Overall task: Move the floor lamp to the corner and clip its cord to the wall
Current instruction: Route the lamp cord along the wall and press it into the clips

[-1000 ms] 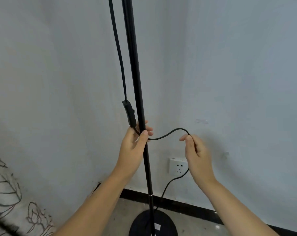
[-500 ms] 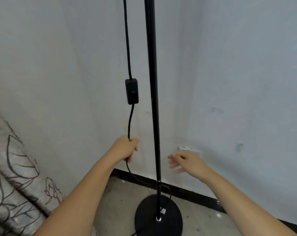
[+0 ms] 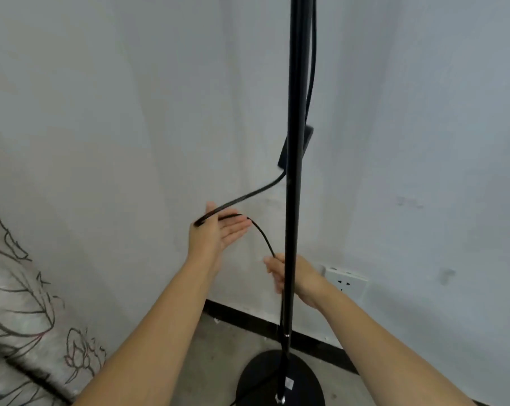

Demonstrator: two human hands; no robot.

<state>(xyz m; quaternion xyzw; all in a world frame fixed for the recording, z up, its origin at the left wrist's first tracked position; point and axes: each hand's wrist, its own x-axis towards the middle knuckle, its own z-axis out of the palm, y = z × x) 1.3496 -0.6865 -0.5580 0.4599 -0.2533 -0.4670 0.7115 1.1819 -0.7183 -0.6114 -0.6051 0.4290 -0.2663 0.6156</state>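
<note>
Change since half a second ago: left hand [image 3: 218,232] is no longer fisting the cord [image 3: 248,197] low beside the pole; it is now lying flat and higher, while the right hand is crossing in to the pole.
Curtain [image 3: 22,315]: leaf-printed fabric is hanging at the far left, by the floor.
Left hand: palm is facing up with fingers spread, and the cord is looping over it, draped and not squeezed.
Cord: it is running from the inline switch [image 3: 283,155] down-left to the left palm, then arcing right and down into the right hand.
Floor lamp pole [image 3: 294,171]: it is standing upright in the corner of the two white walls, on its round black base [image 3: 259,382].
Right hand [image 3: 299,276]: fingers are pinching the cord just behind the pole, partly hidden by it.
Wall socket [image 3: 346,281]: it is sitting just right of the right hand, above the black skirting.
</note>
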